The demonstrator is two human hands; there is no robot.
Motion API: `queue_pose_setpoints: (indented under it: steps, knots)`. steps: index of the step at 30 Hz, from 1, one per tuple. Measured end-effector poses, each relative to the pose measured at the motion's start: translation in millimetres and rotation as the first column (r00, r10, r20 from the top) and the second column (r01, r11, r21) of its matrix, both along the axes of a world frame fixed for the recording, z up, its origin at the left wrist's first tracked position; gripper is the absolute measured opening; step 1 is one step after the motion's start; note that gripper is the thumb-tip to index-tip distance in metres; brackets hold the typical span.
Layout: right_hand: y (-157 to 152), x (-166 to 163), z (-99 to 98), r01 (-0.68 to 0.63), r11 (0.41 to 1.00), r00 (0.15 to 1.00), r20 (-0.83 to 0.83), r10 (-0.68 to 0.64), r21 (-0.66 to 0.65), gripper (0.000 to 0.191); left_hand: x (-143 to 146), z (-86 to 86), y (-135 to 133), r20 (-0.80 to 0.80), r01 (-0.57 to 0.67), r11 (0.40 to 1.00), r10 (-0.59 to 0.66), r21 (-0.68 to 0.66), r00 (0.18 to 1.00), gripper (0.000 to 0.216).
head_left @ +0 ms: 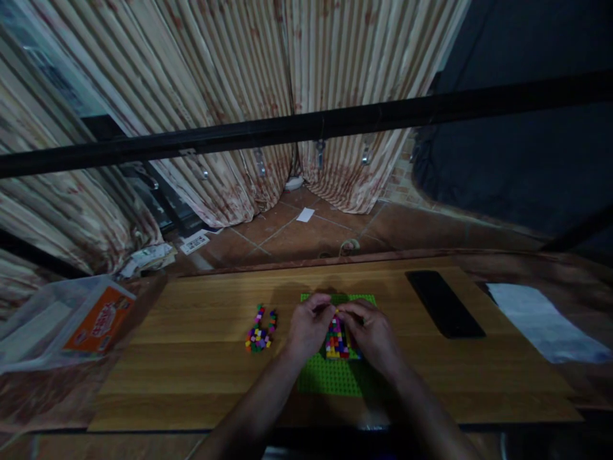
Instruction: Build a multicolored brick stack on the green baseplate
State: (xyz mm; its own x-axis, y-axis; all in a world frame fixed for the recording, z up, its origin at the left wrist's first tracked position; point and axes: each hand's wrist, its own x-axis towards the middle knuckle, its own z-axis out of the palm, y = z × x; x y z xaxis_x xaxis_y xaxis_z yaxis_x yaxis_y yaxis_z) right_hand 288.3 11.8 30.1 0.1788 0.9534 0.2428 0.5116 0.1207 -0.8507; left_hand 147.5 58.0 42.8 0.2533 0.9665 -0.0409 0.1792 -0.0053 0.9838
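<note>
A green studded baseplate (330,377) lies on the wooden board, with a block of small multicoloured toy bricks (337,342) built up on it. Both hands meet over the far end of these bricks. My left hand (310,327) is closed, thumb and fingers drawn together at the left side; whatever they hold is hidden. At the right, my right hand (372,331) pinches with thumb and forefinger at a tiny yellow toy brick (336,311) between the fingertips. Left of the plate lies a loose pile of coloured toy bricks (258,337), with two strands trailing away from me.
A black phone-like slab (445,303) lies on the board's right part. Beyond the board's right edge is a white sheet (546,322). A clear plastic box (52,319) with an orange label stands at the left. A dark horizontal bar (268,135) crosses before the curtains.
</note>
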Motion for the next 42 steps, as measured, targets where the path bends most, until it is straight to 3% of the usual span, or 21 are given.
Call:
queue_pose_setpoints:
  steps: [7,10,12,19,25,28,31,34,36,38,42]
  knots:
    - [-12.9,7.0,-2.2,0.099,0.994,0.995,-0.037,-0.097,0.055,0.026,-56.4,-12.2,-3.0,-0.212,-0.092,0.975,0.135,0.202,0.968,0.022]
    - [-19.7,11.7,-2.4,0.135,0.989,0.990,-0.036,-0.133,0.060,0.026,-88.6,-19.1,6.0,-0.405,-0.141,0.938,0.268,0.317,0.874,0.026]
    - [-23.8,13.0,-1.6,0.150,0.987,0.988,-0.046,-0.148,0.057,0.026,-104.7,-21.2,12.4,-0.557,-0.038,0.928,0.255,0.372,0.790,0.031]
    - [-30.7,11.8,0.2,0.152,0.988,0.985,-0.089,-0.150,0.022,0.027,-119.4,-21.9,28.3,-0.712,0.201,0.896,0.160,0.395,0.684,0.032]
    - [-31.8,13.2,-2.8,0.169,0.986,0.982,-0.085,-0.167,0.012,0.026,-119.0,-22.0,30.5,-0.720,0.193,0.903,0.162,0.384,0.674,0.027]
    - [-33.5,11.4,1.2,0.186,0.982,0.979,-0.094,-0.183,0.019,0.025,-117.5,-13.8,23.2,-0.689,0.142,0.916,0.173,0.375,0.704,0.022]
    - [-36.9,4.0,11.5,0.159,0.985,0.983,-0.103,-0.152,0.061,0.021,-109.1,0.8,9.3,-0.602,0.081,0.941,0.143,0.330,0.786,0.017]
    - [-41.5,-9.5,24.7,0.028,0.993,0.997,-0.079,-0.019,0.112,0.018,-93.2,17.2,-7.4,-0.411,0.051,0.991,0.006,0.127,0.911,0.016]
    - [-44.8,-19.0,31.8,-0.090,0.987,0.995,-0.028,0.094,0.135,0.020,-81.3,25.6,-17.4,-0.236,0.139,0.989,-0.148,-0.053,0.961,0.017]
    - [-48.1,-26.0,35.8,-0.212,0.967,0.977,0.024,0.210,0.142,0.027,-71.2,30.7,-24.8,-0.056,0.258,0.948,-0.272,-0.187,0.961,0.019]
    - [-54.5,-28.4,37.0,-0.326,0.937,0.945,0.026,0.325,0.127,0.030,-60.3,32.6,-32.4,0.136,0.402,0.864,-0.379,-0.304,0.915,0.022]
